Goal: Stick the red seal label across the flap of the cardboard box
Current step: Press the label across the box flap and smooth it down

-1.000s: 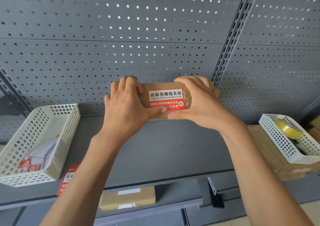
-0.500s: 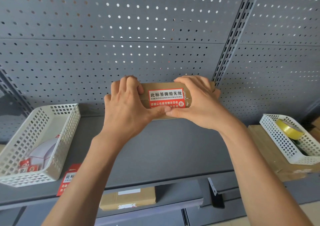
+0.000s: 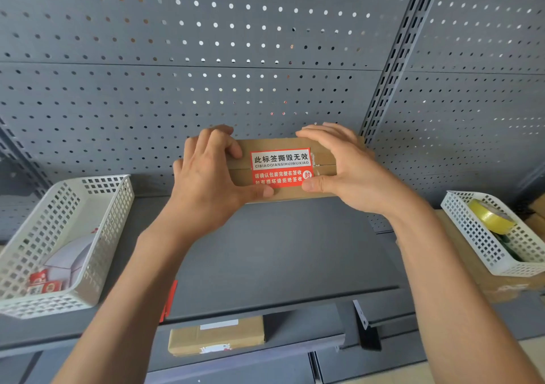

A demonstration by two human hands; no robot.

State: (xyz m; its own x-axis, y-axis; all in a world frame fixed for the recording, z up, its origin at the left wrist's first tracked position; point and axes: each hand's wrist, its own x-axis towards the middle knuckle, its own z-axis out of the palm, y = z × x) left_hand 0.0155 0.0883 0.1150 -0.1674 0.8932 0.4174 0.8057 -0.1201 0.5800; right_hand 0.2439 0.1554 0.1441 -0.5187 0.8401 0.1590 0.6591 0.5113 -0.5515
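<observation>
A brown cardboard box [image 3: 324, 156] is held up in front of the grey pegboard, its flap seam running sideways across the front. The red seal label [image 3: 280, 168], with a white band of black print at its top, lies flat across that seam. My left hand [image 3: 212, 183] grips the box's left end, thumb pressing the label's lower left corner. My right hand [image 3: 348, 171] grips the right end, thumb tip at the label's lower right edge. Both ends of the box are hidden by my fingers.
A white perforated basket [image 3: 97, 236] with red labels and backing sheets sits on the grey shelf [image 3: 280, 260] at left. Another white basket [image 3: 472, 236] holding a yellow tape roll [image 3: 491, 217] rests on a carton at right. A flat cardboard parcel [image 3: 218, 336] lies on the lower shelf.
My thumbs have slid apart along the label's lower edge, from meeting near its middle to its two lower corners. The box has stayed in place.
</observation>
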